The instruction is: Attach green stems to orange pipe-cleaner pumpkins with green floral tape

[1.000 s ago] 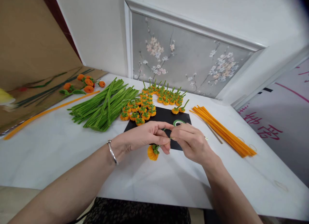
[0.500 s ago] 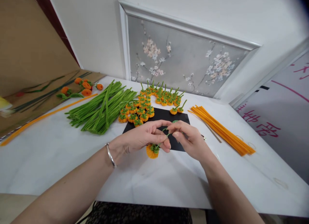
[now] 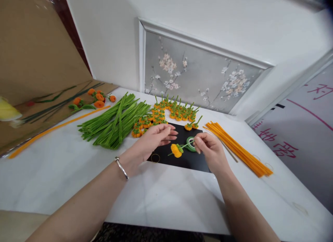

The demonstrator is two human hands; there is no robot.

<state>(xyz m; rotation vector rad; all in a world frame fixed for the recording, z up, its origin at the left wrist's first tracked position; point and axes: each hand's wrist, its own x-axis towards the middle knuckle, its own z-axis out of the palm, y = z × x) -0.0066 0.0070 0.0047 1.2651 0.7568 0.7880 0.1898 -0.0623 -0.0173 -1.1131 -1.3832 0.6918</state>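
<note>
One yellow flower (image 3: 177, 150) over the black mat (image 3: 194, 164)
Right hand (image 3: 210, 148) pinches its stem (image 3: 187, 143), knuckles bent; left hand (image 3: 157, 136) hovers near the flower, fingers (image 3: 170, 138) loosely extended, grip empty.

The bare left forearm (image 3: 83, 200) crosses the desk's (image 3: 166, 200) front edge and slants inward and away from the body. The left wrist (image 3: 131, 162) looks nearly straight, leading into a left hand (image 3: 160, 136) with loosely stretched fingers slightly spread and pointing right, the thumb near the index finger. The bare right forearm (image 3: 244, 203) also passes over the front edge, angling leftward. Its right hand (image 3: 206, 146) pinches with thumb and index finger, the remaining fingers curled. Both hands are apart, held between the desk's front and back edges.
</note>
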